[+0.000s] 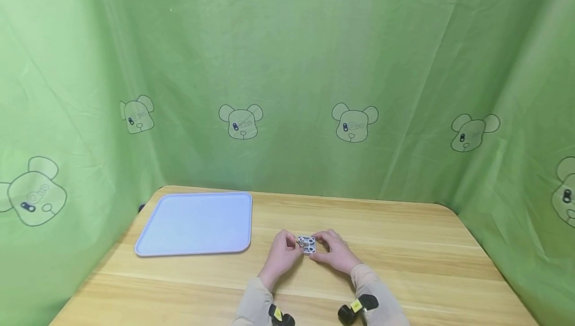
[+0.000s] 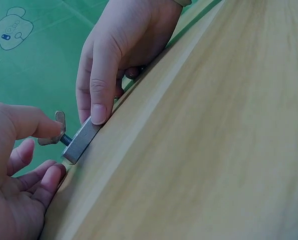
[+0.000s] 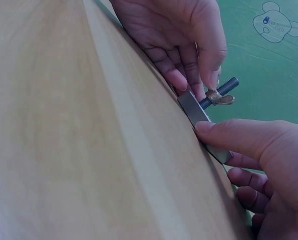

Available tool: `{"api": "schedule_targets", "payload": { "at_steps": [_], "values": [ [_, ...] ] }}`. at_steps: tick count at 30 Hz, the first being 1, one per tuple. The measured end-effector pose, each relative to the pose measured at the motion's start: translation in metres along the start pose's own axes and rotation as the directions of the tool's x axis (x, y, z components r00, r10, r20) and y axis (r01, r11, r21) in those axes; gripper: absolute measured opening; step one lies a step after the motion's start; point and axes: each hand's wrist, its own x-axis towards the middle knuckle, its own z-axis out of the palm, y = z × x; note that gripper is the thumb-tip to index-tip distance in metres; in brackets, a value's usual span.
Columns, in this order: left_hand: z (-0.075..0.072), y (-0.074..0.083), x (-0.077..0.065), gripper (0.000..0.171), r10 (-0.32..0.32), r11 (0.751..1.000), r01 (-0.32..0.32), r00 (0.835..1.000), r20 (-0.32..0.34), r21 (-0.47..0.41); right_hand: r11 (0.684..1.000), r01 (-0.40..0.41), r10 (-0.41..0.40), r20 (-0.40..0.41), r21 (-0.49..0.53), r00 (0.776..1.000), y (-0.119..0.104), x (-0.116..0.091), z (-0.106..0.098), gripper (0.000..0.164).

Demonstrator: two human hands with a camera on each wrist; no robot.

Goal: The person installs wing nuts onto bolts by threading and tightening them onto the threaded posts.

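Note:
On the wooden table lies a small grey metal plate (image 1: 312,250) with round holes, seen edge-on in both wrist views. A dark threaded bolt (image 3: 229,86) stands up from it, carrying a brass-coloured wing nut (image 3: 222,99). My left hand (image 1: 283,255) pinches the wing nut between thumb and finger, its other fingers down beside the plate's left end. From the right, my right hand (image 1: 337,254) grips the plate, thumb on the near edge and fingers around the far side. In the right wrist view the bolt's end sticks out past the wing nut.
A pale blue-violet tray (image 1: 197,223) lies on the left part of the table, a short way from my left hand. The wooden table (image 1: 404,246) extends to the right. Green curtains (image 1: 296,66) with bear outlines hang behind and at both sides.

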Motion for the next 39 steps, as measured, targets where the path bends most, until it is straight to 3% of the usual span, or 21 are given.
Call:
{"api": "schedule_targets", "payload": {
  "at_steps": [17, 39],
  "values": [
    [-0.0011, -0.0007, -0.0002, 0.027, 0.02, 0.998, -0.023, 0.999, 0.034, 0.06, 1.0, -0.011, 0.011, 0.006, 0.003, 1.0, 0.0009, 0.0004, -0.0001, 0.053],
    [-0.0011, 0.001, -0.0011, 0.014, 0.057, 0.991, -0.06, 0.998, 0.03, 0.12, 1.0, 0.0, 0.0, -0.004, -0.01, 1.0, 0.0003, 0.0004, 0.0008, 0.052]
  ]
}}
